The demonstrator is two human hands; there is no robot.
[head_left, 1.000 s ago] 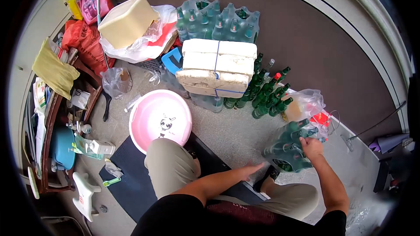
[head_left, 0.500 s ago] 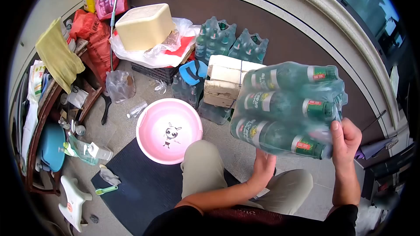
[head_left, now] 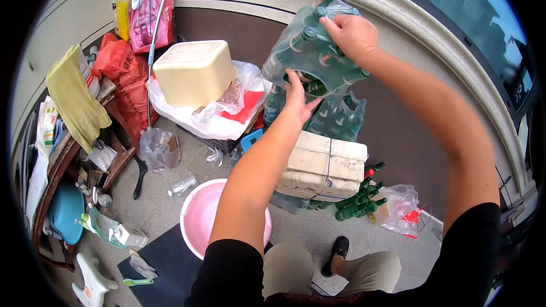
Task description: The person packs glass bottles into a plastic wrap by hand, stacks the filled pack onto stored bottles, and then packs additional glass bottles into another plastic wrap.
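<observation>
A shrink-wrapped pack of green glass bottles [head_left: 310, 40] is held up, tilted, over the stacked packs by the wall. My right hand [head_left: 355, 37] is closed on the pack's upper right, at the bottle necks. From below, my left hand [head_left: 297, 99] supports the near side, its thumb and fingers apart against the pack. Beneath lies another wrapped bottle pack [head_left: 341, 116], partly hidden by the raised one. The white foam box [head_left: 321, 162], tied with cord, stands just in front of it.
A pink basin [head_left: 196, 216] sits on the floor beside a dark mat [head_left: 165, 256]. Loose green bottles [head_left: 361, 202] and a plastic bag [head_left: 401, 210] lie right of the foam box. A cream tub [head_left: 193, 74] rests on plastic to the left.
Both hands have carried the bottle pack from the right, above my knee, forward and up to the wall. It has turned so the bottle necks point differently. Loose bottles have come into view.
</observation>
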